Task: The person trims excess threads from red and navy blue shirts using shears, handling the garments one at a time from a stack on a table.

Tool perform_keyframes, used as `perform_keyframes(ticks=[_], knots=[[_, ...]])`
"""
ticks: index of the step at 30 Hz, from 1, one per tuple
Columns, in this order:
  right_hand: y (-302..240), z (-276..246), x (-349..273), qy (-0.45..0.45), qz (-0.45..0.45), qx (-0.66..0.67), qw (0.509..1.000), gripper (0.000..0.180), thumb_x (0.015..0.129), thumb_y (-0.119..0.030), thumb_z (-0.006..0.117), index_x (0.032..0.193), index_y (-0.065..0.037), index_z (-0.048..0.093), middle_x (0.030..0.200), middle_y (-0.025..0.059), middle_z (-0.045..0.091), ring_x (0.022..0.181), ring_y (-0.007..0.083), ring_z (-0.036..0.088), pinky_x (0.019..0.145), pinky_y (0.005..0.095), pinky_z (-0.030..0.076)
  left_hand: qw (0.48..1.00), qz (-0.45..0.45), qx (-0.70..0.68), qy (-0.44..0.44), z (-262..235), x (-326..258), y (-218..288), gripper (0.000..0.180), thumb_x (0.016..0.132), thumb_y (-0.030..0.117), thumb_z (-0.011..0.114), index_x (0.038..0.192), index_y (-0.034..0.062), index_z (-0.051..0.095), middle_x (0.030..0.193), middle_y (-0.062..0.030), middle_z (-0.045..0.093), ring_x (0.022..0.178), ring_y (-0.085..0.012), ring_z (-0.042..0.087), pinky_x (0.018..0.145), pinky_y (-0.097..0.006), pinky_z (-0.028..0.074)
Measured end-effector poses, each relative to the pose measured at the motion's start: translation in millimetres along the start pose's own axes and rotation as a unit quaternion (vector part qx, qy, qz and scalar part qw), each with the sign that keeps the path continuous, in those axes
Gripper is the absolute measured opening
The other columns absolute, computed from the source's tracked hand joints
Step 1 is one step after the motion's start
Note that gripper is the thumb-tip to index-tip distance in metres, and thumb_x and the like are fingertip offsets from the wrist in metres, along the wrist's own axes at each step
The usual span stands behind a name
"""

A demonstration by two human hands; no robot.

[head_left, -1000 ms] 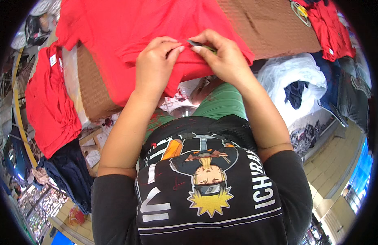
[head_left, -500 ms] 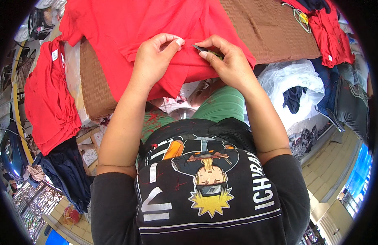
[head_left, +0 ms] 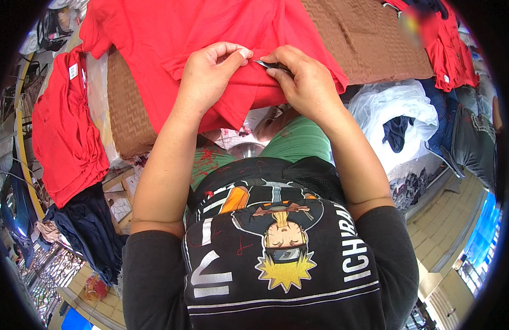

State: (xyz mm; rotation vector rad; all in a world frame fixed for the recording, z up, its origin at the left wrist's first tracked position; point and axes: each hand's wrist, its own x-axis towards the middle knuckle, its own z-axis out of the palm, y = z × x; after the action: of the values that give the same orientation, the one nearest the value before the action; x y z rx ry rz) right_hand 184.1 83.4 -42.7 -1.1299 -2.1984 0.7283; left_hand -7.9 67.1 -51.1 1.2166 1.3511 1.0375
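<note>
A red short-sleeved shirt (head_left: pixel 210 33) is spread over the brown table cover, and its near edge hangs in folds above my lap. Over that edge, my left hand (head_left: pixel 210 74) is closed, thumb and forefinger pinched together at the cloth. What lies between those fingertips is too small to make out. My right hand (head_left: pixel 306 80) is closed around small thread snips (head_left: pixel 264 64). Their pointed metal blades stick out to the left, just short of my left fingertips. My right palm and fingers hide the handles.
The table wears a brown patterned cover (head_left: pixel 370 38). More red garments hang at the left (head_left: pixel 67 132) and lie at the far right (head_left: pixel 452 52). A white plastic bag (head_left: pixel 397 104) with dark cloth inside stands right of my knees. Dark cloth (head_left: pixel 92 231) hangs at lower left.
The snips' tips have shifted slightly left, nearer my left fingertips, and my right hand has turned a little over the handles. My left hand has moved slightly right, still pinched.
</note>
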Motion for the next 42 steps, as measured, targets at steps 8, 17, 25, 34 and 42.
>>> perform_keyframes(ticks=[8,17,25,34,42], knots=[[-2,0,7,0.034,-0.028,-0.024,0.999,0.015,0.084,-0.014,0.061,0.097,-0.008,0.063,0.095,0.0112,0.065,0.088,0.0328,0.063,0.073,0.0412,0.05,0.971,0.171,0.141,-0.086,-15,-11,26,0.025,0.094,0.022,0.056,0.092,0.0019,0.072,0.11,-0.0143,0.064,0.107,-0.0178,0.057,0.093,-0.031,0.041],[-2,-32,13,0.124,-0.025,0.009,0.992,0.022,0.081,-0.013,0.068,0.102,-0.007,0.063,0.095,0.0143,0.066,0.088,0.031,0.065,0.076,0.0402,0.051,0.924,0.344,0.128,-0.112,-89,-70,114,0.048,0.099,0.037,0.041,0.07,0.0048,0.063,0.11,-0.0193,0.058,0.117,-0.0322,0.047,0.105,-0.049,0.026],[10,6,14,-0.008,-0.004,-0.027,1.0,0.032,0.077,-0.029,0.071,0.104,-0.011,0.068,0.09,0.0105,0.069,0.08,0.0292,0.067,0.069,0.0411,0.052,0.901,0.237,0.358,0.063,-42,-22,14,0.035,0.088,0.017,0.063,0.121,0.0062,0.057,0.133,-0.0122,0.051,0.127,-0.029,0.044,0.107,-0.04,0.032],[7,-1,11,-0.026,0.054,-0.042,0.997,0.033,0.078,-0.034,0.069,0.107,-0.017,0.069,0.089,0.0108,0.07,0.085,0.0295,0.066,0.074,0.0425,0.052,0.832,0.214,0.5,0.106,-24,-11,-29,0.044,0.091,0.029,0.058,0.13,0.0114,0.053,0.141,-0.0079,0.045,0.134,-0.029,0.037,0.109,-0.047,0.023],[4,6,13,-0.03,0.043,-0.078,0.996,0.029,0.081,-0.026,0.065,0.109,-0.018,0.068,0.091,0.0118,0.069,0.086,0.0305,0.066,0.074,0.0434,0.051,0.83,0.209,0.504,0.113,-24,-14,-28,0.044,0.091,0.03,0.058,0.131,0.0117,0.052,0.142,-0.0082,0.044,0.133,-0.0289,0.037,0.109,-0.047,0.023]])
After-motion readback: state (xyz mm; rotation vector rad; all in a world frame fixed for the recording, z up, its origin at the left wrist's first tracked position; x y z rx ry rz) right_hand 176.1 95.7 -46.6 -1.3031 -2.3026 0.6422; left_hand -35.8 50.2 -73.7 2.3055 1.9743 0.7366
